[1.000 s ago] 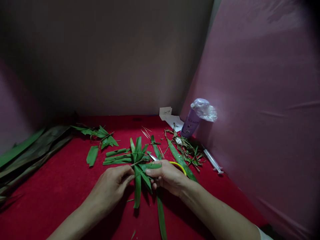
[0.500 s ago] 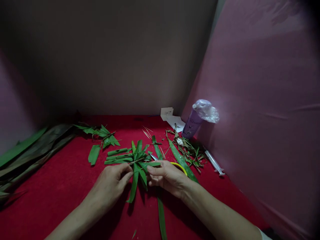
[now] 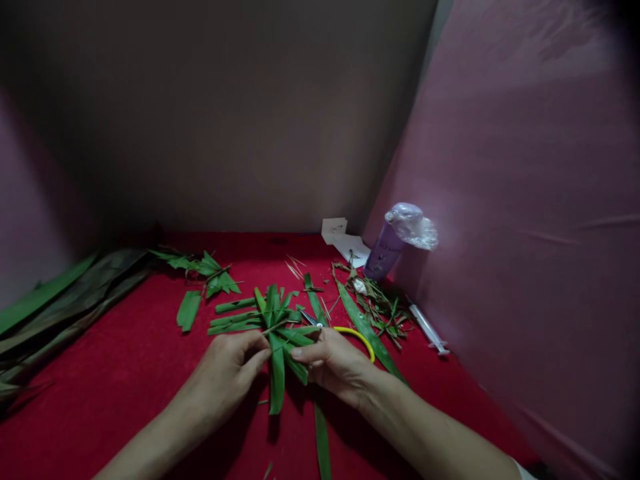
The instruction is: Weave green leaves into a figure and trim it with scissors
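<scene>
Between my hands is a star-like bundle of green leaf strips (image 3: 277,373), its blades fanning out from a middle where a thin brown stick (image 3: 276,327) lies across. My left hand (image 3: 233,367) pinches the bundle near its centre from the left, thumb against forefinger. From the right, my right hand (image 3: 335,363) grips blades of the same bundle between thumb and fingers; some of its fingertips are hidden behind the leaf. Scissors with a yellow handle (image 3: 367,343) lie just beyond my right hand, partly covered by it. Cut leaf pieces (image 3: 233,323) rest behind the bundle.
A red cloth (image 3: 150,373) covers the surface. Long leaves (image 3: 75,300) lie left, lobed leaves (image 3: 220,277) behind. Right are a heap of twigs (image 3: 380,303), a syringe (image 3: 428,328), a plastic-topped purple container (image 3: 384,253) and white cards (image 3: 353,248). A long strip (image 3: 323,433) lies in front.
The leaf bundle has turned slightly, its lower blade now pointing more straight toward me. My right hand has shifted a little down and right, baring more of the scissors.
</scene>
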Demonstrator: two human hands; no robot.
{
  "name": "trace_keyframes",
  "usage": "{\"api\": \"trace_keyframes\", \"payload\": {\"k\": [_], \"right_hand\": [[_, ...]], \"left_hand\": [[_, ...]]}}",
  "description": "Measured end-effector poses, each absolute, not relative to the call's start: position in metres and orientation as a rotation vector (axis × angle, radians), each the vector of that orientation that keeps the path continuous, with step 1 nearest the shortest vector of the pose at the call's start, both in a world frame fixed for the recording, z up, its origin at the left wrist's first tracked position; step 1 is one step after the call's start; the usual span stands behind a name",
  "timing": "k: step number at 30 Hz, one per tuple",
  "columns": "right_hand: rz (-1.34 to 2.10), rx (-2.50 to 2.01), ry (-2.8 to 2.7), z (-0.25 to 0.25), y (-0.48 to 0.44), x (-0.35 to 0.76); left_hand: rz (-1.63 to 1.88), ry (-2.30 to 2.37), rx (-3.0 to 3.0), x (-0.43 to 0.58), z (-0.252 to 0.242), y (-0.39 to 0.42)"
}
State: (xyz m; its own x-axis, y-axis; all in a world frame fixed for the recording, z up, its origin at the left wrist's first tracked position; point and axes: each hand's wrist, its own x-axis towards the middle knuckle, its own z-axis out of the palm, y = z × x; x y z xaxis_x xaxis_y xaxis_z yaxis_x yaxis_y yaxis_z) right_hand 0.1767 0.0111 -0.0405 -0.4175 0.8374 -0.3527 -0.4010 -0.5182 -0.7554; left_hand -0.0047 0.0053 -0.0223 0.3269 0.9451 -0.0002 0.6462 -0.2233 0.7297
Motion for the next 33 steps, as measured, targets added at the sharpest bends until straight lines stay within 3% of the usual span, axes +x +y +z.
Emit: {"api": "trace_keyframes", "payload": {"k": [14,23,33], "right_hand": [[1.936,-1.027,-0.571,-0.038,0.011,0.177],[1.916,-0.902,-0.717,-0.032,0.014,0.187],[1.663,-1.149,-0.995,-0.042,0.022,0.186]], "left_hand": [[0.575,1.429,1.930,-0.005,-0.024,0.009],[0.546,1.506,2.025,-0.011,-0.024,0.011],[0.570,1.458,2.111,-0.014,-0.022,0.010]]}}
